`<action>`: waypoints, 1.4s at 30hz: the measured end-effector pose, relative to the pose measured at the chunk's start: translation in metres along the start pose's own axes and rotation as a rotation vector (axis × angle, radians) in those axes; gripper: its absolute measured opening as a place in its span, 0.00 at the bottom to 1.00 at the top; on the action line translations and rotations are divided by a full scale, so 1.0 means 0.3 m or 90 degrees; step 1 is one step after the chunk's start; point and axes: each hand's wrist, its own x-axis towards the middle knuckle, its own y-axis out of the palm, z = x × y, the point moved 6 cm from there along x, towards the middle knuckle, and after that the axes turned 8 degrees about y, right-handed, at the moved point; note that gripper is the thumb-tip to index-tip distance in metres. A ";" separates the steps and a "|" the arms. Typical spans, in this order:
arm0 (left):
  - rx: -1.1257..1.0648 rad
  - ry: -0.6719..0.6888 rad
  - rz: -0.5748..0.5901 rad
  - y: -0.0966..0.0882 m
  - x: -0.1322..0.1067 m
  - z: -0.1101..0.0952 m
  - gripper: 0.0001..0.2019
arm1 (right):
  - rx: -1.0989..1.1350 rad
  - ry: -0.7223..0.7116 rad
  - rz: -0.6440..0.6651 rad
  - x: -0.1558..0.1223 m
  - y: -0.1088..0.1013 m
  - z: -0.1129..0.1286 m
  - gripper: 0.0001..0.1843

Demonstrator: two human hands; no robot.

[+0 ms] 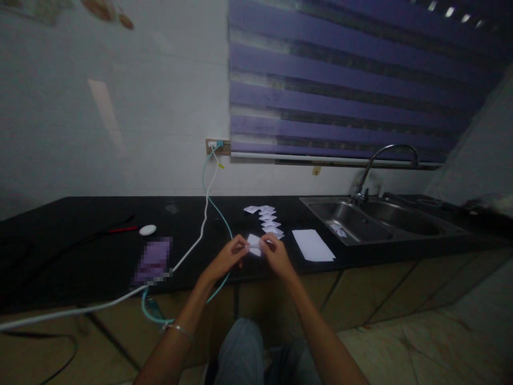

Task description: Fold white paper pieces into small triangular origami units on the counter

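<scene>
Between my two hands is a small folded piece of white paper (254,243), held just above the front part of the black counter. My left hand (232,254) pinches its left side, and my right hand (274,251) pinches the right side. Just beyond lies a row of folded white paper pieces (268,218), pointed at their ends and partly overlapping. To the right of my right hand, a stack of white paper sheets (313,245) rests flat on the counter.
A steel sink (360,224) with a curved faucet (366,171) is at the right. White and teal cables (203,224) run from the wall outlet (217,146) across the black counter (96,214). A blurred purple item (153,260) and a white oval object (148,230) lie at left.
</scene>
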 end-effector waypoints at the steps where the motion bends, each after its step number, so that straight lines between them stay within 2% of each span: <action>1: 0.002 0.005 -0.004 -0.001 0.000 -0.003 0.15 | -0.002 -0.010 -0.012 0.000 -0.002 0.001 0.10; 8: 0.014 0.018 -0.001 -0.005 0.004 0.013 0.14 | 0.008 -0.003 0.000 -0.002 0.008 0.005 0.09; 13: -0.043 -0.013 0.001 -0.006 0.007 0.039 0.25 | -0.013 -0.025 -0.005 -0.008 0.010 0.034 0.09; 15: -0.036 -0.023 0.012 -0.005 0.007 0.042 0.27 | -0.014 -0.038 -0.007 -0.012 0.012 0.047 0.09; 22: 0.042 -0.013 0.000 -0.029 0.022 0.068 0.25 | -0.043 -0.085 -0.006 -0.019 0.027 0.069 0.09; 29: -0.014 -0.017 0.035 -0.012 0.022 0.042 0.23 | -0.105 -0.110 -0.042 -0.024 0.024 0.071 0.07; 33: -0.026 -0.017 0.045 -0.004 0.022 0.049 0.21 | -0.150 -0.113 -0.085 -0.026 0.020 0.070 0.07; 37: 0.043 0.009 0.037 -0.005 0.023 0.063 0.18 | -0.177 -0.120 -0.095 -0.021 0.033 0.069 0.08; 42: 0.144 0.009 0.019 -0.003 0.020 0.049 0.19 | -0.206 -0.108 -0.120 -0.011 0.042 0.067 0.08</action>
